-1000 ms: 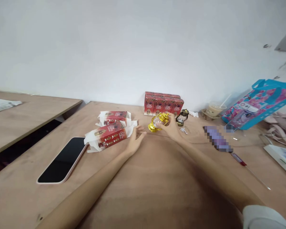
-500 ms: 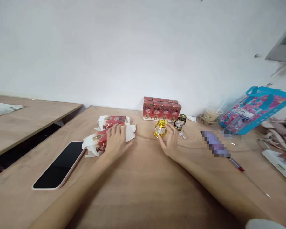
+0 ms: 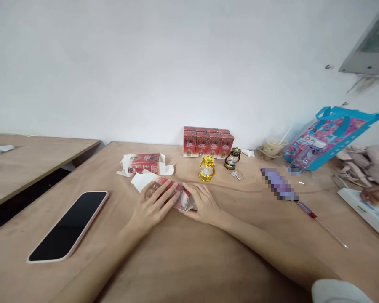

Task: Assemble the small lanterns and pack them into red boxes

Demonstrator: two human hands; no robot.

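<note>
A red printed cardboard box lies on its side on the wooden table, its white flaps sticking out at the left end. My left hand is laid over the box with the fingers across its top and holds it. At the other end, my right hand grips the box between thumb and fingers. Just behind rests a second red box with open white flaps. A small gold lantern stands upright beyond my right hand, and a dark bronze lantern is to its right.
Several closed red boxes stand by the wall. A phone lies at left. On the right are a screwdriver, a blurred purple item, a drink cup, a floral bag and another person's hand.
My left hand has brought the nearer red box right and turned it. My right hand has left the gold lantern, which stays standing, and taken the box's right end.
</note>
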